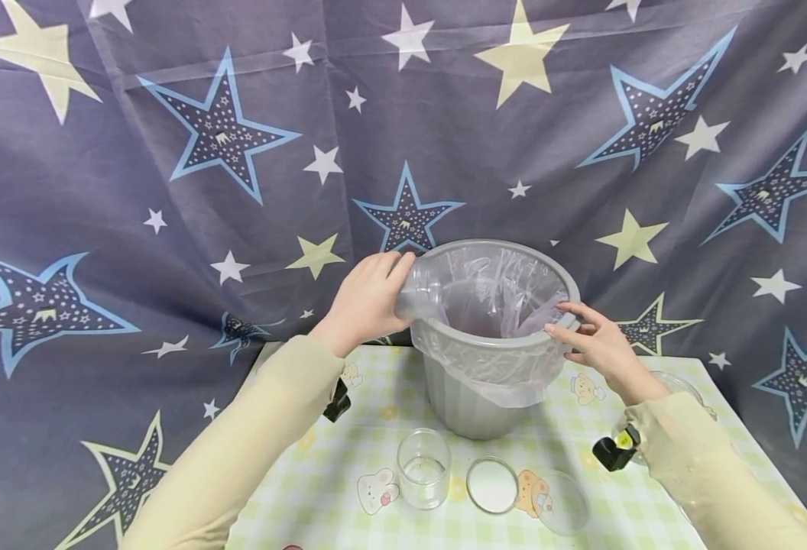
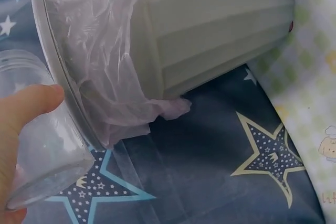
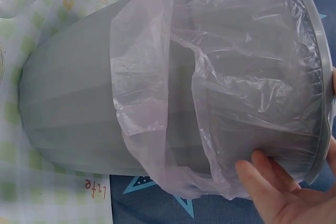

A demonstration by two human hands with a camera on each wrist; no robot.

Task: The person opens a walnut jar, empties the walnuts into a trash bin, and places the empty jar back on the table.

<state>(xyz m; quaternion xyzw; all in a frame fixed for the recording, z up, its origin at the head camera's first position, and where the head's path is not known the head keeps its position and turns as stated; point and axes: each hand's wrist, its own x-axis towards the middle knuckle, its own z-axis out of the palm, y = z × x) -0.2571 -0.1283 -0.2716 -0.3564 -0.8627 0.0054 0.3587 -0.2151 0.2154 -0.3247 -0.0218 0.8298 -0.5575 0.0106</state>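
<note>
While the left hand (image 1: 371,299) grips a clear jar (image 1: 422,289) near the centre of the head view, the jar lies tilted, its mouth turned to the right over the rim of a grey bin (image 1: 474,416). A thin translucent liner (image 1: 513,386) covers the bin's inside and folds down over its rim. At the bin's right side, the right hand (image 1: 599,344) holds the rim and liner, fingers spread. The two hands are well apart, on opposite sides of the opening. In the lower middle of the frame, a second jar (image 1: 424,470) stands upright; right of it lie a round lid (image 1: 492,485) and a clear disc (image 1: 564,502). A green-checked tablecloth (image 1: 328,473) lies beneath, and a star-patterned curtain (image 1: 266,46) fills the upper frame.
</note>
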